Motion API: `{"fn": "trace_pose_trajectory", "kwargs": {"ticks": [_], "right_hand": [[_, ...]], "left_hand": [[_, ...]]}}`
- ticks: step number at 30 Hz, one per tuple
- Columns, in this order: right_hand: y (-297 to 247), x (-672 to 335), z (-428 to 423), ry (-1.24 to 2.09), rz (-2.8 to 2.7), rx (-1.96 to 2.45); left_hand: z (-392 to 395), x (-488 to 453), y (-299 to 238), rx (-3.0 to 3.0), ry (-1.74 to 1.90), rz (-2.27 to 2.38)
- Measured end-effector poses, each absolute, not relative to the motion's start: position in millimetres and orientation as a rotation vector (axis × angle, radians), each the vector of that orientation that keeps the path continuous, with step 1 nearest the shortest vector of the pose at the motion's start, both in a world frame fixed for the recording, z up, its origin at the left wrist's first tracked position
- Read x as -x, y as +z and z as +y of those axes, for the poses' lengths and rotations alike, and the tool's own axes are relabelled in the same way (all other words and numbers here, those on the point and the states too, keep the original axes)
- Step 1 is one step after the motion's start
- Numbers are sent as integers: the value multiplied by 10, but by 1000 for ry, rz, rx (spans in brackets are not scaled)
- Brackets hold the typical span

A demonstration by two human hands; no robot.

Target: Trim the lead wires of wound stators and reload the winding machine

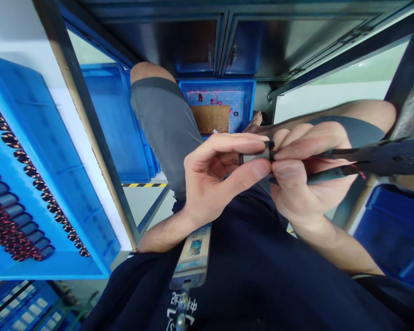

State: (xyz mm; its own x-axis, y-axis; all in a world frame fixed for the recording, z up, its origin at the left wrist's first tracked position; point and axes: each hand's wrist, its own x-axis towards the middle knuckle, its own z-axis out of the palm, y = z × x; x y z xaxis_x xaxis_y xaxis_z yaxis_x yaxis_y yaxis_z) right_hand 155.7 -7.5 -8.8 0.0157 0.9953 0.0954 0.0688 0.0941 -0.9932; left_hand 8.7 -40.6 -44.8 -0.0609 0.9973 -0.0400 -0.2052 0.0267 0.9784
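Shirtfront (pixel 279 280) nearest, left fingers (pixel 257 171) pinch a grey part (pixel 255 154), right fingers (pixel 307 140) hold pliers (pixel 382 158), a blue tray (pixel 64 156) containing coils (pixel 9 139).

Badge (pixel 194 252) and shirt lettering (pixel 190 305) illegible

left: tray (pixel 64 133), coils (pixel 31 171) inside | ahead: cabinet (pixel 152 46), bin (pixel 239 94) before it | part (pixel 257 155) in left hand (pixel 209 181) | pliers (pixel 396 158) in right hand (pixel 307 174)

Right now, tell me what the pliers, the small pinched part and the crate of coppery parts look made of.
Pliers: probably steel, dark and dull, given the near-black surface and pivot.
Small part: smooth grey body, perhaps metal; blur leaves that open.
Blue crate: likely moulded plastic, semi-gloss, from its even colour and soft sheen.
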Motion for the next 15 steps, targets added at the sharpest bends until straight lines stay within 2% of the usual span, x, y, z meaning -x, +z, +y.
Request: {"fn": "trace_pose_trajectory", "kwargs": {"ticks": [4,7,15], "right_hand": [[-8,-1732,-123,1139,-1409,1278],[-2,-1974,-205,1105,-1691,1387],[-24,-2041,-218,1013,-2131,1307]], "left_hand": [[-368,-55,-481,-879,1476,1014],[-345,2,-468,-853,1489,1116],[-328,-29,-605,-1014,1614,1150]]}}
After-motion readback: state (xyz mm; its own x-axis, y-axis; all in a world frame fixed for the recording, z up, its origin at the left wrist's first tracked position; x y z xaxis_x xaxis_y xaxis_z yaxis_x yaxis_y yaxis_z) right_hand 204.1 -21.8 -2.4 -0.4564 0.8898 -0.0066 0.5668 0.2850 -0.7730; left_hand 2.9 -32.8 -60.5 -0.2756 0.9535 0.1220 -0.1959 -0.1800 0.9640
